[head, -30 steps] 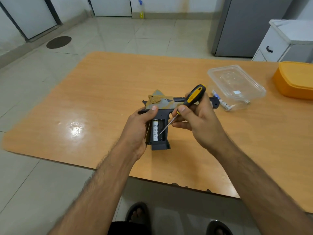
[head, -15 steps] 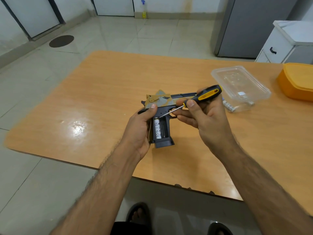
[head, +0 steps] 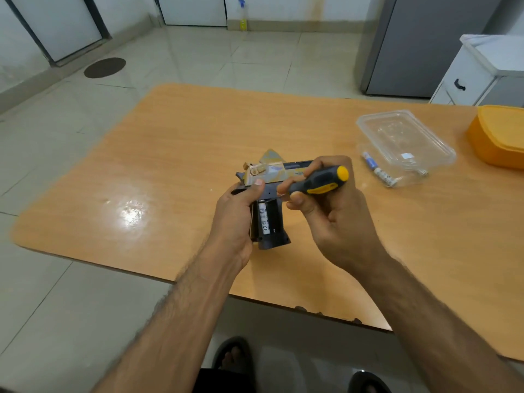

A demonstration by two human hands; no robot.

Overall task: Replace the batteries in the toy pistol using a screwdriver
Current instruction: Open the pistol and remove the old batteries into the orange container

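Orange-brown table (head: 175, 143) lies under both hands. The left hand (head: 236, 217) grips one toy pistol (head: 269, 199) by the back of its grip, barrel running away to the right behind the right hand (head: 331, 219), which curls around one screwdriver (head: 317, 180) held crosswise, tip toward the pistol. One battery (head: 263, 219) shows in the open grip, nearest the left hand. Beyond the right hand, two batteries (head: 378, 171) lie beside one clear container (head: 402, 143).
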